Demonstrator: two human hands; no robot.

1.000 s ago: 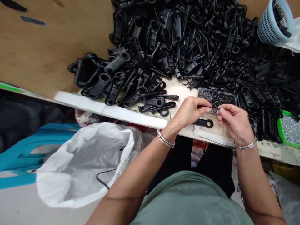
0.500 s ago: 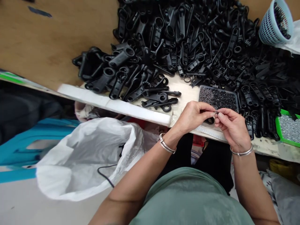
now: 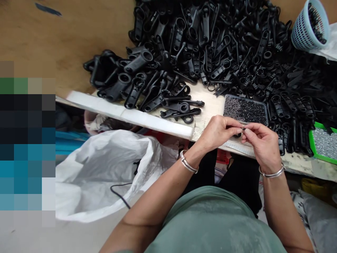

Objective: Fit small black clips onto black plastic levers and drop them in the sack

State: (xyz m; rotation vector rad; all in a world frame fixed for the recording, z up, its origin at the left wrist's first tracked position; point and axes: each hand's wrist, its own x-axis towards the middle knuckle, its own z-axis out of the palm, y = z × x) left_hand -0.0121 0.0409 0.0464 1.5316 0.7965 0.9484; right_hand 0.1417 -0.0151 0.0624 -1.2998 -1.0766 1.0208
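Note:
Fingertip to fingertip, my left hand (image 3: 218, 131) and my right hand (image 3: 265, 143) meet just in front of a clear tray (image 3: 266, 113) of small dark parts. Pinched between both sets of fingertips is a tiny dark part (image 3: 243, 129), too small to make out in detail. A black ring-shaped piece (image 3: 237, 135) lies on the table below the fingers, partly hidden by them. Behind the tray spreads a large heap of black plastic arm-like parts (image 3: 205, 59). More of these parts stand in rows right of the tray.
A green tray (image 3: 313, 142) of small silvery pieces sits at the right edge. A blue basket (image 3: 302, 33) leans at the upper right. White foam (image 3: 131, 114) lines the table's front edge, above a white sack (image 3: 79, 165).
The fingertips have shifted slightly around the tiny part, and both hands remain together. The camera view has moved a little.

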